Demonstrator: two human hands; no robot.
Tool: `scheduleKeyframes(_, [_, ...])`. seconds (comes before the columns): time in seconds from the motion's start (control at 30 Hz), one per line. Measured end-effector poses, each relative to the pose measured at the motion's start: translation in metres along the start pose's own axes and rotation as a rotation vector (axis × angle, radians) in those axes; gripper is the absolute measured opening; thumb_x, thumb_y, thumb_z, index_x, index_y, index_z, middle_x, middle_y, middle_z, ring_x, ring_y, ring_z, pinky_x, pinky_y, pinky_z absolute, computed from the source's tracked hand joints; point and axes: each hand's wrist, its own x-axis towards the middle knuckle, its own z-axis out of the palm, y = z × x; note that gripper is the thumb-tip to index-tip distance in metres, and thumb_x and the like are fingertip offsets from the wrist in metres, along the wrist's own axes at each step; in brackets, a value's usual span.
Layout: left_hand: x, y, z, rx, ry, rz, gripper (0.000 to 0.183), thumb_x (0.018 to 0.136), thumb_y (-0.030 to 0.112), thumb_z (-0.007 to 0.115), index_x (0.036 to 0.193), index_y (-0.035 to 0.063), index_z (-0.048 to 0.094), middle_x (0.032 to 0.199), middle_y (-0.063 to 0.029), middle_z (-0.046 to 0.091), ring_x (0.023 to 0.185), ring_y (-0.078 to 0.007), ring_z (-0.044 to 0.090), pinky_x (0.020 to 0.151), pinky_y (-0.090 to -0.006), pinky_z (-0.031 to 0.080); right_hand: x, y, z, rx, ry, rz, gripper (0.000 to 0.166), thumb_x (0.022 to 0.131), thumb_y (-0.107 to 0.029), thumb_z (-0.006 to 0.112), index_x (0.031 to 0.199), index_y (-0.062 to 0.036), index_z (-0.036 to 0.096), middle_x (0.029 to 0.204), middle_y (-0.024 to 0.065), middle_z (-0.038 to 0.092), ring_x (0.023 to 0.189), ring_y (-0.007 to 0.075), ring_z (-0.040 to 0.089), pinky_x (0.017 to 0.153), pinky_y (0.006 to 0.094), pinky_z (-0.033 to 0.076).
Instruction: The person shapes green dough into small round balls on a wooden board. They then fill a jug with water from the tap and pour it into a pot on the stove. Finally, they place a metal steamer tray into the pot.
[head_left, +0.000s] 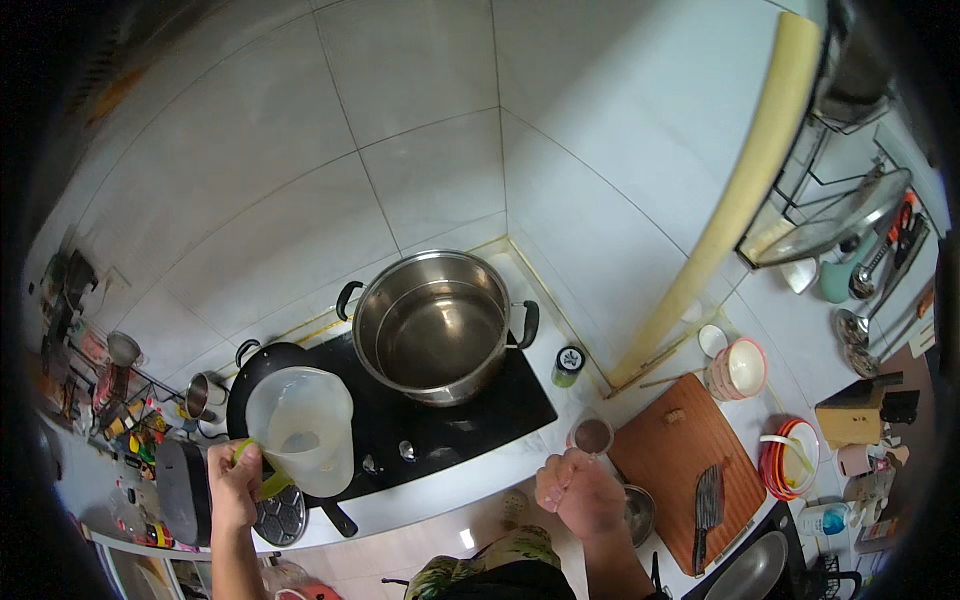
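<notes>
My left hand (234, 487) grips the green handle of a translucent plastic measuring jug (309, 427). The jug is held over a black frying pan (247, 409) on the left of the cooktop. A large two-handled stainless steel pot (441, 330) stands on the back of the cooktop, its bottom catching a bright reflection. My right hand (581, 495), slightly blurred, is curled into a fist in front of the counter, and nothing shows in it. Just beyond it is a small clear container (591, 436) with brown contents. A metal bowl (639, 516) is partly hidden behind the right wrist.
A cleaver (709, 499) lies on a wooden cutting board (660, 442) at right. Near the cooktop's right corner stands a lidded jar (568, 367). Stacked bowls (739, 369), colourful plates (772, 472) and a knife block (847, 416) line the right side. A pale pole (720, 217) leans against the wall.
</notes>
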Motion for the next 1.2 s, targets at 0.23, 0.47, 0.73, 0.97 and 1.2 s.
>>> scheduleKeyframes(0.23, [0.082, 0.041, 0.049, 0.297, -0.075, -0.095, 0.023, 0.083, 0.021, 0.066, 0.077, -0.0002, 0.058, 0.058, 0.0019, 0.047, 0.044, -0.0035, 0.034, 0.040, -0.0229, 0.023, 0.028, -0.008, -0.019, 0.016, 0.163, -0.031, 0.036, 0.095, -0.033, 0.036, 0.079, -0.0030, 0.047, 0.070, 0.0080, 0.045, 0.063, 0.0177, 0.042, 0.061, 0.0302, 0.035])
scheduleKeyframes(0.47, [0.140, 0.052, 0.061, 0.674, -0.030, 0.074, 0.033, 0.079, 0.025, 0.070, 0.076, -0.0067, 0.060, 0.064, -0.0071, 0.058, 0.057, -0.0131, 0.052, 0.052, -0.0296, 0.042, 0.027, 0.003, -0.030, 0.061, 0.216, -0.117, 0.039, 0.095, -0.036, 0.038, 0.081, -0.0021, 0.051, 0.070, 0.0094, 0.047, 0.066, 0.0188, 0.045, 0.061, 0.0306, 0.036])
scheduleKeyframes(0.73, [0.163, 0.085, 0.086, 0.984, -0.209, 0.275, 0.031, 0.076, 0.020, 0.067, 0.064, -0.0076, 0.058, 0.048, -0.0128, 0.050, 0.046, -0.0163, 0.048, 0.047, -0.0343, 0.039, 0.026, 0.015, -0.036, 0.070, 0.180, -0.103, 0.039, 0.094, -0.038, 0.041, 0.082, -0.0025, 0.051, 0.073, 0.0098, 0.048, 0.068, 0.0202, 0.046, 0.061, 0.0308, 0.037])
scheduleKeyframes(0.97, [0.174, 0.103, 0.101, 1.168, -0.235, 0.429, 0.028, 0.074, 0.018, 0.068, 0.066, -0.0067, 0.060, 0.056, -0.0217, 0.052, 0.051, -0.0315, 0.054, 0.052, -0.0385, 0.042, 0.022, 0.026, -0.040, 0.025, 0.149, -0.081, 0.038, 0.092, -0.039, 0.043, 0.084, -0.0033, 0.053, 0.075, 0.0092, 0.048, 0.069, 0.0203, 0.047, 0.061, 0.0309, 0.038])
scheduleKeyframes(1.2, [0.184, 0.116, 0.116, 1.338, -0.207, 0.536, 0.030, 0.072, 0.020, 0.069, 0.060, -0.0041, 0.057, 0.059, -0.0242, 0.053, 0.056, -0.0391, 0.053, 0.054, -0.0429, 0.042, 0.013, 0.025, -0.043, 0.073, 0.218, -0.123, 0.032, 0.086, -0.032, 0.049, 0.081, -0.0005, 0.049, 0.071, 0.0118, 0.048, 0.064, 0.0202, 0.046, 0.059, 0.0316, 0.037])
